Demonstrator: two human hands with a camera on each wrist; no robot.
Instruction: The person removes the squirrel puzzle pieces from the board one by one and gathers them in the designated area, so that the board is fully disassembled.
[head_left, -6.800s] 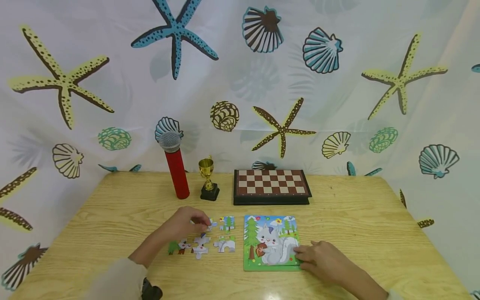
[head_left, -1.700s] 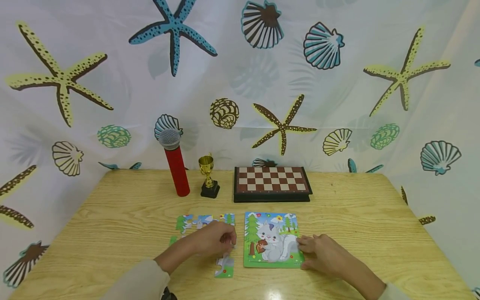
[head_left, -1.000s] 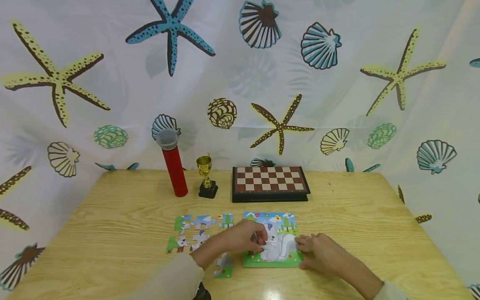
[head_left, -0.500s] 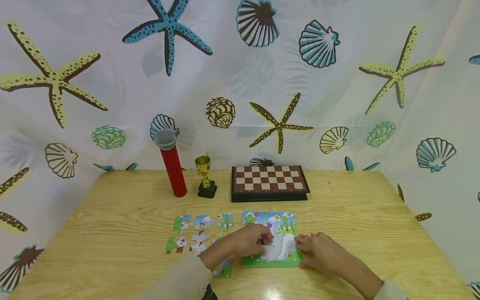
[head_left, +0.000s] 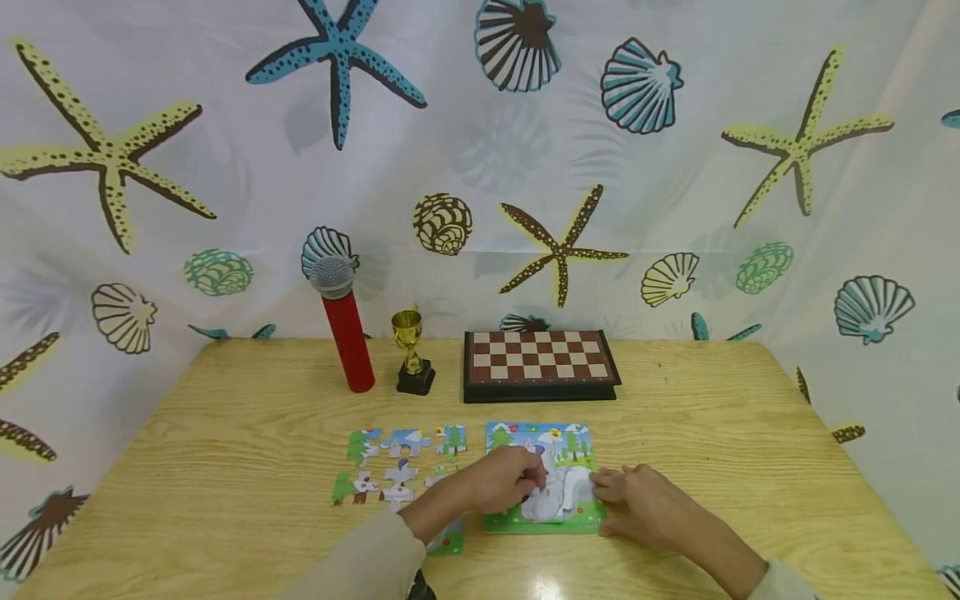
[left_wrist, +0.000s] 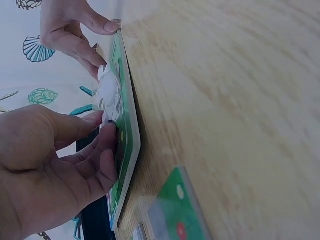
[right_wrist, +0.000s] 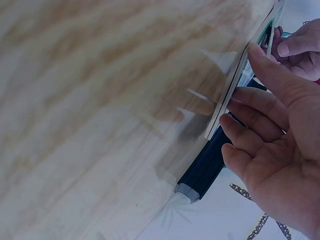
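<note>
At desk back: chessboard, trophy, microphone. Left hand pinches puzzle piece over puzzle board; right hand fingers straight, steadying board edge; loose pieces left

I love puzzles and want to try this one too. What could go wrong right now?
The left hand is lifting a grey squirrel piece from the green puzzle board; neighbouring pieces might pop out with it. The right hand only presses the board's edge, so the board could slide. The loose green corner piece lies under the left forearm and could get swept off.
</note>
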